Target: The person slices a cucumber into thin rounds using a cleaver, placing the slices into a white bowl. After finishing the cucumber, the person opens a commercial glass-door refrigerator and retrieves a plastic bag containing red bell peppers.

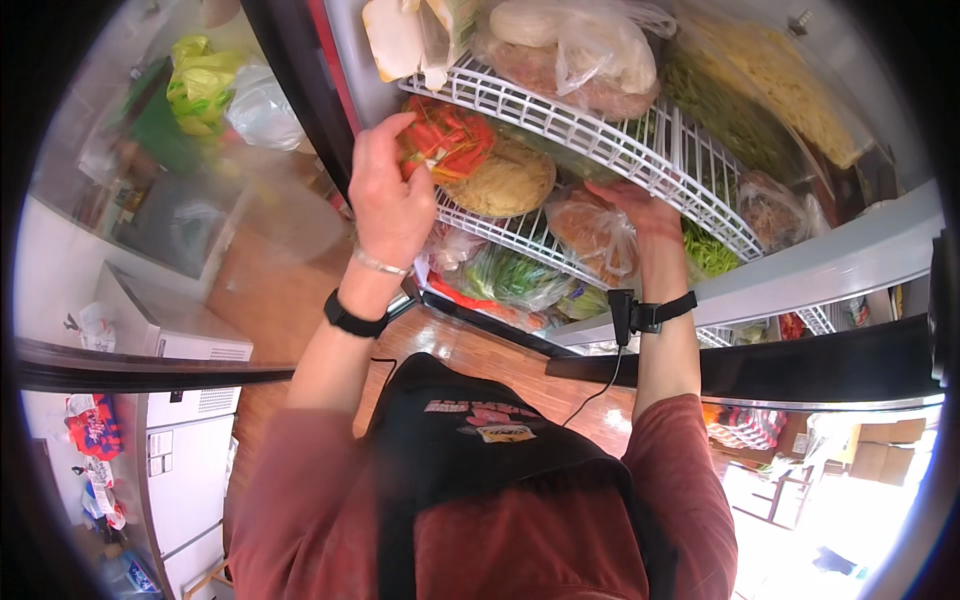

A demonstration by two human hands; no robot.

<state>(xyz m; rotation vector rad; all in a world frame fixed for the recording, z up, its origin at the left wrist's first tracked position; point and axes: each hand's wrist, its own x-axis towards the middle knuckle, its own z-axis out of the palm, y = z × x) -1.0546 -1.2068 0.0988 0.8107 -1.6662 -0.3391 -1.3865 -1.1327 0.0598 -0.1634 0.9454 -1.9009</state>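
Observation:
My left hand (394, 176) grips the left edge of a clear plastic bag of red chili peppers (454, 142). Beside and partly under that bag is a round dish of pale yellow, crumbly food (506, 180) on the lower white wire shelf (517, 251) of a display fridge. My right hand (649, 214) reaches beneath the upper wire shelf (592, 142), next to a knotted plastic bag of orange-brown food (589, 225). The shelf edge hides part of its fingers, so its grip is unclear.
Bagged meat (570, 67) and shredded yellow food (787, 82) fill the upper shelf. Bagged green vegetables (510, 277) lie below. A grey fridge post (810, 259) stands right of my right arm; an open glass door with a dark frame (300, 97) is at left.

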